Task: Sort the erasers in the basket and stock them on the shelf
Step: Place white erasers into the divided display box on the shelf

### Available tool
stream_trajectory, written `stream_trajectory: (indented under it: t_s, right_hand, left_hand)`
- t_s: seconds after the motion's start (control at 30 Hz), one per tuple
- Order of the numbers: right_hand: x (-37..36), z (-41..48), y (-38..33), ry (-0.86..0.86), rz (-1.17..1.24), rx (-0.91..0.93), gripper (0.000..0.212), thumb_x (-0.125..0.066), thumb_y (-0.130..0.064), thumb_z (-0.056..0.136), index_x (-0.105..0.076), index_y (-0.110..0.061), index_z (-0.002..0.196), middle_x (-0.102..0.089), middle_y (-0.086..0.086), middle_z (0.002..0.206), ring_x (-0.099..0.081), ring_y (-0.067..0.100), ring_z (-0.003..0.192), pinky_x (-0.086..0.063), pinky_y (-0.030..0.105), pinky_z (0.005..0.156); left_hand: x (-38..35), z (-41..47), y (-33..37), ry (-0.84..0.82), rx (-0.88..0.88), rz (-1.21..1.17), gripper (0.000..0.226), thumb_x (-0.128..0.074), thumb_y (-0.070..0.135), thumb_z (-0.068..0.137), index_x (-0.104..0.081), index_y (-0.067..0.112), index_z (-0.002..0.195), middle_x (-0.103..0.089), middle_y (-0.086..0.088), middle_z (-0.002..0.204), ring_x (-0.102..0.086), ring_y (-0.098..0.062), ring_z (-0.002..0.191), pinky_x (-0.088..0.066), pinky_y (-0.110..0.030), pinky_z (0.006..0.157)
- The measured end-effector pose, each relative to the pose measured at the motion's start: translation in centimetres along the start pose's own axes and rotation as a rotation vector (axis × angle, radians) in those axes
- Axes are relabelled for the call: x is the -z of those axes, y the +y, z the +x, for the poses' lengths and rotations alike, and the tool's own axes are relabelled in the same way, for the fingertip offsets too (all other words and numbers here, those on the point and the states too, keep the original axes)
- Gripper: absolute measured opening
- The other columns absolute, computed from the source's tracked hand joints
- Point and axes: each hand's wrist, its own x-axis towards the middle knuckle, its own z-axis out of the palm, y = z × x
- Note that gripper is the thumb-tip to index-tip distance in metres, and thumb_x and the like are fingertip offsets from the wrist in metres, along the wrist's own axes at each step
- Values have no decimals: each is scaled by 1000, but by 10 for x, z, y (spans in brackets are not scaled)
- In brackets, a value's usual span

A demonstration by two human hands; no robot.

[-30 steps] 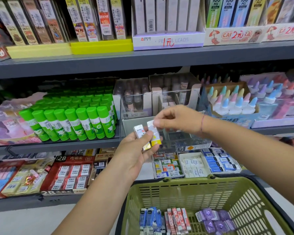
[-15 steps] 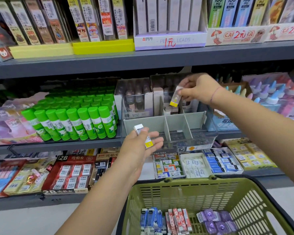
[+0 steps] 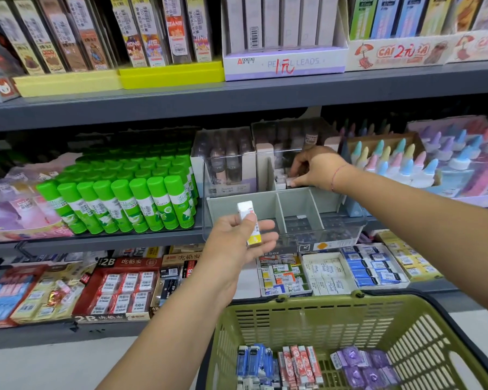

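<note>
**One eraser held up, the other hand deep in the box**

The left hand [image 3: 237,243] holds one eraser [image 3: 250,225] between its thumb and fingers. The eraser is a little white block standing almost straight up. Its white top pokes out above the thumb. It has a paper wrap with red writing, and the bottom end is bright yellow.

Just behind this hand sits a clear box [image 3: 296,205] with grey walls inside. The right hand [image 3: 316,168] reaches into the back part of that box, palm down, fingers bent. Its fingertips are right at a small bunch of white erasers [image 3: 281,180] standing there. I cannot tell if it is pinching one or only touching them.

Below both hands is a green basket [image 3: 307,302]. In it lie blue erasers [image 3: 254,361], red erasers [image 3: 299,364] and purple erasers [image 3: 364,368], each colour in its own group, side by side.

To the left of the left hand stand rows of green glue sticks [image 3: 130,204].
</note>
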Motion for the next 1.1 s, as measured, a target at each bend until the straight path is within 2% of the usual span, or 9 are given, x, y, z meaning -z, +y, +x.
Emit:
stream_trajectory:
  t_s: [0.13,0.27,0.43,0.53,0.67,0.77,0.87,0.97,1.1]
  right_hand:
    - [-1,2,0,8,-71,23,19,-80,-33,71,-62,-28,74,-49,-14,71,-51,13,73,-36,21,66]
    - [-1,-1,0,9,-123,47,12,-77,-34,75,-69,-26,78,-60,-8,83,-59,17,84,-49,28,78]
    - [8,-8,-9,1,-178,45,19,-64,-35,87,-73,-19,94,-69,2,98,-61,21,93,-48,30,84]
    - [16,-23,-28,50,224,29,25,-63,-37,88,-73,-14,88,-71,6,88,-60,13,80,-45,25,74]
    - [24,-54,-59,-337,679,13,33,-61,-50,83,-72,-19,89,-68,-8,72,-57,4,63,-46,19,61]
    - [20,-65,-63,-455,769,81,11,-70,-27,80,-71,-16,82,-66,-7,65,-57,4,59,-45,17,55]
    - [27,-59,-53,-324,810,51,9,-69,-8,83,-71,-14,77,-66,-2,62,-58,5,55,-47,16,54]
    - [43,-44,-32,-14,805,-41,4,-69,-4,83,-69,-6,79,-65,-5,53,-57,2,48,-49,14,51]
    - [49,-28,-13,121,635,-57,6,-70,-2,82,-66,0,86,-63,4,60,-55,0,43,-49,15,51]
  left_hand:
    - [3,0,-1,36,-9,25,13,-57,16,94,-56,4,99,-72,-12,93,-72,-18,75,-60,-27,68]
    - [5,0,-2,80,-22,143,15,-66,23,88,-65,11,97,-71,-6,89,-66,-12,72,-56,-21,62]
    - [5,-2,-2,91,-53,219,10,-70,30,84,-71,21,89,-71,3,80,-58,-8,67,-47,-17,53]
    - [3,-2,0,104,-84,181,9,-71,23,83,-71,19,91,-71,1,78,-59,-7,61,-50,-16,53]
    - [0,-4,1,95,-168,211,10,-69,13,86,-70,23,86,-72,0,78,-59,-1,54,-46,-12,49]
    - [0,-3,-1,89,-248,315,14,-70,13,85,-70,27,83,-71,3,77,-60,1,56,-48,-13,53]
    - [9,1,-5,141,-442,631,9,-70,23,85,-69,28,92,-70,9,86,-60,3,74,-50,-16,72]
    - [19,5,-9,142,-517,1112,31,-64,40,87,-67,27,114,-66,11,107,-56,-7,103,-42,-29,93]
    - [21,7,-16,86,-478,1330,33,-62,48,86,-70,29,112,-71,8,108,-63,-13,102,-42,-37,98]
